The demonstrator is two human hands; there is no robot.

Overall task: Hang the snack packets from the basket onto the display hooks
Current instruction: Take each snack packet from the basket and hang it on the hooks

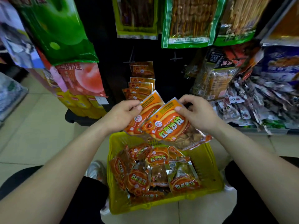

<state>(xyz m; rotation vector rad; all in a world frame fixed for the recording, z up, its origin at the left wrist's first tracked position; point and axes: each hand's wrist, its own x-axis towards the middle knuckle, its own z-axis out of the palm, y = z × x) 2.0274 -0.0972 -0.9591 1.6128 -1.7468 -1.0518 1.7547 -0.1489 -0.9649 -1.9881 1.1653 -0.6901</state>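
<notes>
Pinching one orange snack pkt each, both hands sit mid-frame above the basket.

Far L: big green bag [61, 29] hangs on the rack, top cut off by the frame; pink peach bag [84, 78] below it, yellow packs [77, 102] under that. Print is blurred and not readable. Tiled floor [32, 118] to the L.

Left hand [124, 113]: thumb and fingers clamped on the upper L edge of the rear packet [148, 109]. Header end points up toward the rack, bottom end down-left. Its R half is hidden behind the other pkt.

Centre back: hung packets [140, 84], same orange type, stacked on a hook w/ faces toward the cam; the hook itself is hard to make out in the dark. Bare hook [175, 58] to their R.

Front packet [171, 125] overlaps the rear one. Header end up, clear-window end down-right over the basket rim, long axis approx upper-L to lower-R, print side to the cam.

Right hand [197, 113]: thumb on the front of the header, fingers curled behind it, clamped on the top R corner.

Below: yellow basket [210, 167] on the floor btw the person's knees, holding loose packets [155, 172] jumbled at mixed angles, some face up and some showing silver backs. Count unclear.

Top R: skewer packs [189, 21], tops cut off. Far R: heap of small packets [258, 102] on a shelf, blurred.
</notes>
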